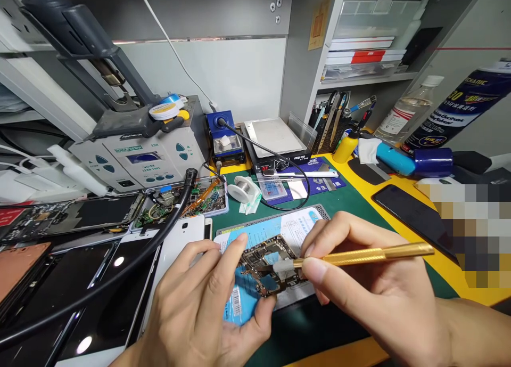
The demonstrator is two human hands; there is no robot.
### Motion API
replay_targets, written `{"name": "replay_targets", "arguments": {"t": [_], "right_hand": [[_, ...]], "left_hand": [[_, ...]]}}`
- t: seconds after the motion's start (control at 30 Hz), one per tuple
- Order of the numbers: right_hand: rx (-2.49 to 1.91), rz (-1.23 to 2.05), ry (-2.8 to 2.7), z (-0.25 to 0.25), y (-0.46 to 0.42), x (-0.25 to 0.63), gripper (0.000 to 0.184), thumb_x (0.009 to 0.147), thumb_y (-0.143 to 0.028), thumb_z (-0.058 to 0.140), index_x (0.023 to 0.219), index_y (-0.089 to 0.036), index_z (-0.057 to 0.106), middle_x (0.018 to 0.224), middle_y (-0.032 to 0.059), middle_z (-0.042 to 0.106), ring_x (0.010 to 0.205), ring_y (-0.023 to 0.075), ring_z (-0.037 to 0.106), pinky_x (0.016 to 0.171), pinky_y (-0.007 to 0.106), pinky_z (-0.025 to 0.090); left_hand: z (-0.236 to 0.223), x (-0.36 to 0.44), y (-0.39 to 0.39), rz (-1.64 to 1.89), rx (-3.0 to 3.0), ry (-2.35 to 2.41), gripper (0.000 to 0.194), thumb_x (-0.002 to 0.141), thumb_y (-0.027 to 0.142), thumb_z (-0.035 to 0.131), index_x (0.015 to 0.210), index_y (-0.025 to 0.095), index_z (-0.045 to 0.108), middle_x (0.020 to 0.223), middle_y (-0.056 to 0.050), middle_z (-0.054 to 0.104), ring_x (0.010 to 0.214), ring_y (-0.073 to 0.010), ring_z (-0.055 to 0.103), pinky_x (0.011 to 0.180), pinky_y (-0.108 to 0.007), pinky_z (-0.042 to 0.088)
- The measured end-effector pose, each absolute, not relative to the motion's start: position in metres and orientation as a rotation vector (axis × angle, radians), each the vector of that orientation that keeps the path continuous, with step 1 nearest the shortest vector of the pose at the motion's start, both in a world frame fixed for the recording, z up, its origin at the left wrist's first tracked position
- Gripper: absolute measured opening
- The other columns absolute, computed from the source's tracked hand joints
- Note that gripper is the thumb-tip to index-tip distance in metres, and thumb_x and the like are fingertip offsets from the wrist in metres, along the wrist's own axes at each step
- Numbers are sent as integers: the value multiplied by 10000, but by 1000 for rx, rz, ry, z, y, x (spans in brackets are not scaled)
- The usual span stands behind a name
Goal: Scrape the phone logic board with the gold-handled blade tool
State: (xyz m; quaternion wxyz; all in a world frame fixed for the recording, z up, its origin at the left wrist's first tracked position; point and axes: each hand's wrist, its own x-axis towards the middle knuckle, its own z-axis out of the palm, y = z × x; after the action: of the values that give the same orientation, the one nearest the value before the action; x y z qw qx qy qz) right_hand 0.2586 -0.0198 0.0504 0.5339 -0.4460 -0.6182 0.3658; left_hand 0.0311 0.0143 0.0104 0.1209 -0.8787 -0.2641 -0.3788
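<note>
Left hand has the circuit board pinched at its edges, finger and thumb. Right hand grips a gold-handled tool, tip at the board; contact unclear. Board's between the hands, over a blue-and-white packet on the green mat. Beyond: wire spool, then flat-topped unit.

yellow bench | on it: green mat, dark phone | on mat: solder spool, purple card
</note>
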Motion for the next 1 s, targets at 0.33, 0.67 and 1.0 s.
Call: {"name": "replay_targets", "arguments": {"t": [0.33,0.67,1.0], "right_hand": [[-1012,932,-1422,47,-17,259,180,987,-138,742,824,-182,681,738,6,680,528,102,608,473,207,504],[-997,887,-1449,44,-18,261,167,991,-123,742,851,-194,686,764,6,689,550,110,612,504,223,516],[-1004,878,-1479,42,-21,261,158,1004,-138,747,868,-192,686,794,27,703,564,118,624,496,220,536]], "left_hand": [[12,29,16,-1119,-2568,-774,545,905,223,768,1324,-79,594,643,-1,570,612,-200,590,706,-496,644],[13,31,16,-1144,-2557,-768,506,910,213,753,1294,-83,606,639,-8,572,657,-231,635,700,-480,634],[15,30,16,-1120,-2562,-772,499,913,212,749,1292,-81,607,636,3,570,659,-231,653,710,-467,633]]}}
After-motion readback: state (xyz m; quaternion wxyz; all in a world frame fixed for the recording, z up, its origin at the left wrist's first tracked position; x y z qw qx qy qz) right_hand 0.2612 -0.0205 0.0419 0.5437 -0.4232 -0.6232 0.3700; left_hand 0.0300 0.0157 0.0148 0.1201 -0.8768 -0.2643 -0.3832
